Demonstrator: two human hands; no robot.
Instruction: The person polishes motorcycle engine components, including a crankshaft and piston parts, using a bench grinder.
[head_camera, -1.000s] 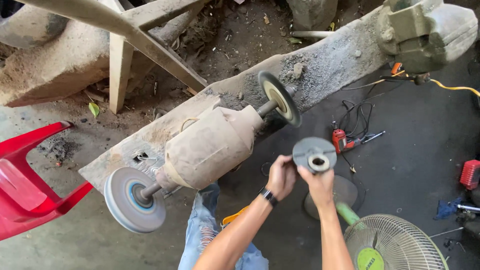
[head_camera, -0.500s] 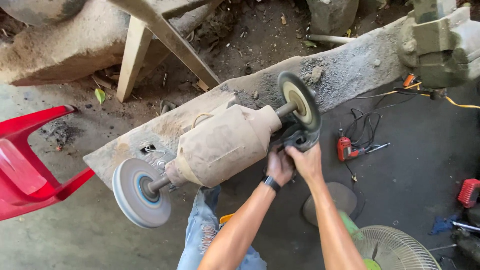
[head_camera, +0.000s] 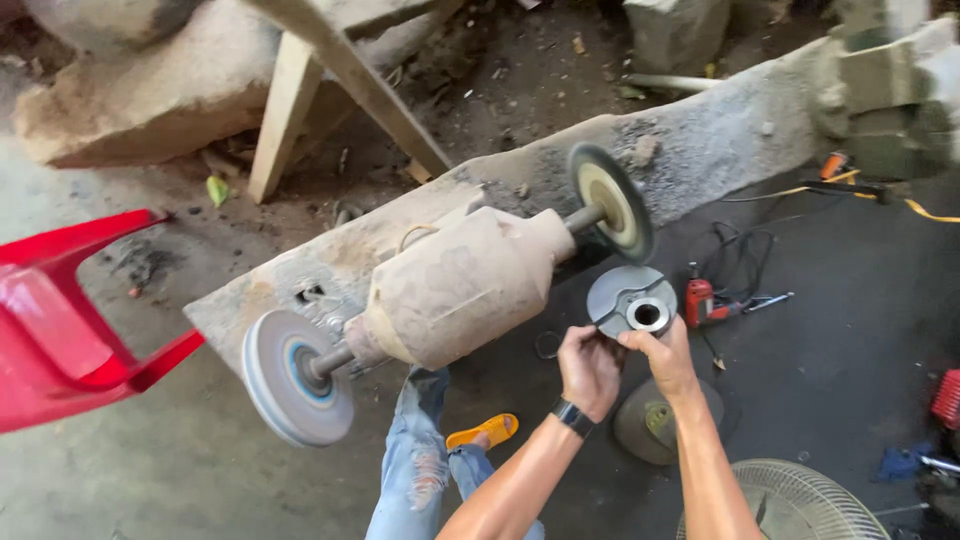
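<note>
Head view, the only one supplied: both hands hold one grey metal pulley disc (head_camera: 632, 301) with a central bore, face toward the camera, just below and in front of the right-hand grinding wheel (head_camera: 612, 202) of a dust-coated bench grinder (head_camera: 462, 285). The left hand (head_camera: 590, 368), a dark watch at the wrist, pinches the disc's lower left edge with the fingers closed on it; the right hand (head_camera: 665, 352) grips the lower right edge, thumb on the rim. Half a second ago both hands were pressed up against that wheel and the disc was hard to make out there; a second ago the disc was held lower and clear of the machine. It now stands apart from the wheel again, not touching it, and the wheel remains on its shaft. Judgement: the disc was brought up to the wheel end and withdrawn, so whatever work is in hand at that end is not finished. The grinder rests on a rough concrete slab (head_camera: 700, 140); its left-hand wheel (head_camera: 290, 375), pale with a blue centre, overhangs the slab's edge. A red plastic chair (head_camera: 60, 320) stands at left. A red power drill (head_camera: 702, 300) lies on the dark floor just right of the disc, and a fan guard (head_camera: 790, 500) shows at bottom right. An orange sandal (head_camera: 484, 432) shows beneath the arms.
</note>
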